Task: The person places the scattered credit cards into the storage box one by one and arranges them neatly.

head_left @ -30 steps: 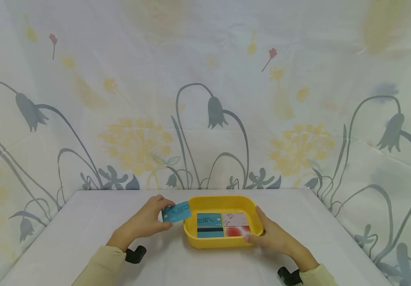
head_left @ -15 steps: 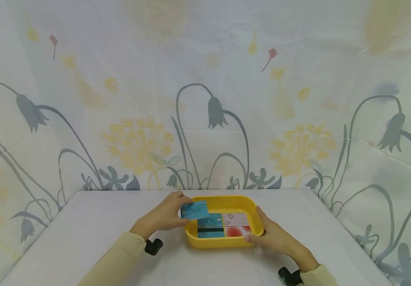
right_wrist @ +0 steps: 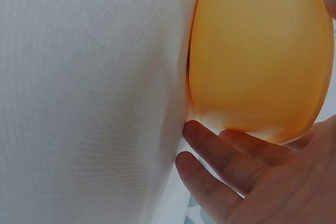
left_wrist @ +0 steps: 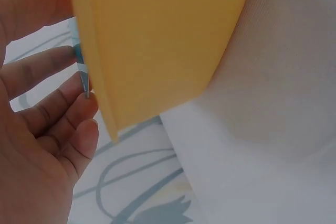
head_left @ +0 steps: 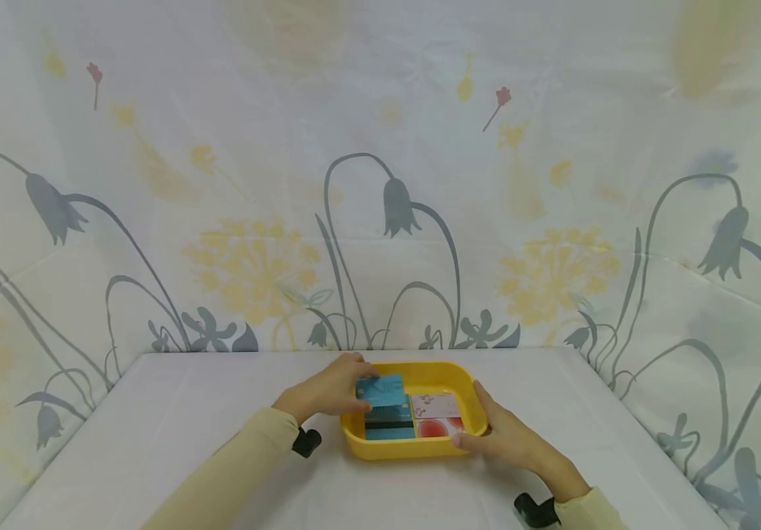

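Observation:
My left hand (head_left: 333,386) pinches a blue plastic card (head_left: 383,391) by its left end, over the left part of a yellow tray (head_left: 407,449). In the left wrist view, the card (left_wrist: 84,74) shows edge-on between the fingertips, beside the tray's wall. Below the held card, a blue card with a dark stripe (head_left: 390,429) lies in the tray, and another blue card above it is partly covered. A pale pink card (head_left: 436,405) and a red-and-white card (head_left: 439,428) lie to their right. My right hand (head_left: 506,434) holds the tray's right end, thumb at the front rim and fingers along the side.
The tray stands on a table with a white cloth (head_left: 288,486). Behind the table hangs a pale curtain with printed flowers (head_left: 380,265). A black wrist mount (head_left: 534,511) sits on my right wrist, another (head_left: 306,442) on my left.
My left hand has carried the blue card rightward, from beside the tray's left rim to over the cards inside. My right hand and the tray have stayed in place.

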Demonstrator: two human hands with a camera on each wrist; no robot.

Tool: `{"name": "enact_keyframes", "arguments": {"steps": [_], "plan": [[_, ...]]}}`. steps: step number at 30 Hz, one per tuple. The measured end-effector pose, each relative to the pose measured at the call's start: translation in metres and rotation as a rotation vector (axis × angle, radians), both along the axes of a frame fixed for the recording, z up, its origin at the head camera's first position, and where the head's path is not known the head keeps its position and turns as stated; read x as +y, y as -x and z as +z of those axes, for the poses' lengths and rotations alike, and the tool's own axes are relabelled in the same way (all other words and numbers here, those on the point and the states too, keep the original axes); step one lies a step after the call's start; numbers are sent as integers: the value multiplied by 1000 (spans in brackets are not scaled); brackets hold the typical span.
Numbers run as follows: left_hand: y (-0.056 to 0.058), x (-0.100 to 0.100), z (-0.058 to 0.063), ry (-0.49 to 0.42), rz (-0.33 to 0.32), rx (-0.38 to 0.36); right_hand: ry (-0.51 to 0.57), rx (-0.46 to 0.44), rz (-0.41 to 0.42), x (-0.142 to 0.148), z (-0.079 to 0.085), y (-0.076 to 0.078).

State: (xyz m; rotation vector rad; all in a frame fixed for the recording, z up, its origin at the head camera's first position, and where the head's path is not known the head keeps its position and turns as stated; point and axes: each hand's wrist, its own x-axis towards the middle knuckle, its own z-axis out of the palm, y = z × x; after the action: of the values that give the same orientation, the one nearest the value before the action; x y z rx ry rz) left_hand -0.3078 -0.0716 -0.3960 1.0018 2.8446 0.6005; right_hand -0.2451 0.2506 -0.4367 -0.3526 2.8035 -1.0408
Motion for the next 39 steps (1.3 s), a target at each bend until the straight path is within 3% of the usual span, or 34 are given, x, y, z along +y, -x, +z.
{"name": "enact_keyframes", "arguments": {"steps": [16, 31, 39], "plan": [[7, 28, -5, 140, 29, -90, -4, 16, 14, 0, -2, 1], [17, 35, -12, 237, 20, -57, -8, 0, 4, 1, -1, 3], [16, 41, -13, 303, 26, -35, 0, 2, 5, 1, 0, 0]]}}
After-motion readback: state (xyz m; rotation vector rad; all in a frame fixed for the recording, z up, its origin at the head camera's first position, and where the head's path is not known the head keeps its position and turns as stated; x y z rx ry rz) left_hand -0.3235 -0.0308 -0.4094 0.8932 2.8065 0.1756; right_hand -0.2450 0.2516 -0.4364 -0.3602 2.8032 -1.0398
